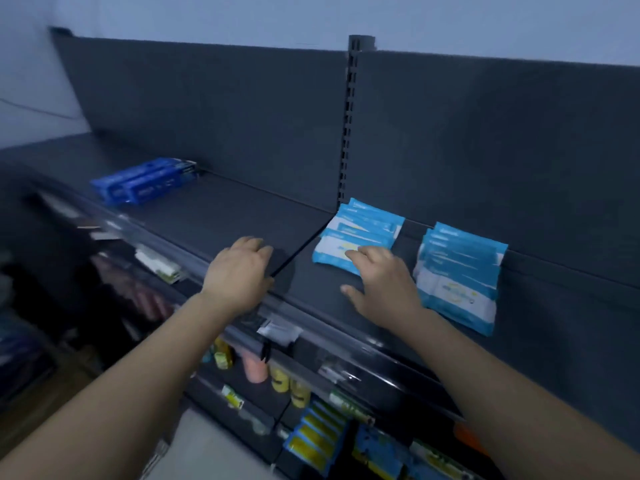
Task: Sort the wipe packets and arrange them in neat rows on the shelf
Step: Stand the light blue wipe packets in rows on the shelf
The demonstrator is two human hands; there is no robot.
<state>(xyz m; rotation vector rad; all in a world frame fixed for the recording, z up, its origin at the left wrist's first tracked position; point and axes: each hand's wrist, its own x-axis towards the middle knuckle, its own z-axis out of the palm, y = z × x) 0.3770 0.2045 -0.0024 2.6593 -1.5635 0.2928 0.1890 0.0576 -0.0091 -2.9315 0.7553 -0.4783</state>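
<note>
Presently, step in hand: squaring the left row of light-blue-and-white soft plastic wipe packets (360, 233) on the dark grey metal shelf (225, 209).

(a) My right hand (381, 285): fingers straight and spread, tips touching the front packet of that row, thumb out to the side over bare shelf. Nothing gripped.
(b) My left hand (239, 271): fingers loosely bent, resting on the shelf near its front edge, at the seam btw. the two shelf panels. It holds nothing.
(c) Left row: packets overlapped front-to-back, starting at the back edge by the slotted grey upright post (348, 126); slightly fanned & skewed.
(d) Second row of the same light-blue-and-white packets (460, 271): just beside it to the right, not touching, running toward the front edge.
(e) Dark blue glossy packets (145, 183): well apart, at the back edge toward the shelf's left end.

Technique, in my judgement: push w/ flat fingertips, not a pinch, so the film doesn't buckle. Nudge the front packet till its edges run parallel to row (d), keeping an even gap. Risk: too hard a shove may fan the overlapped packets sideways.
</note>
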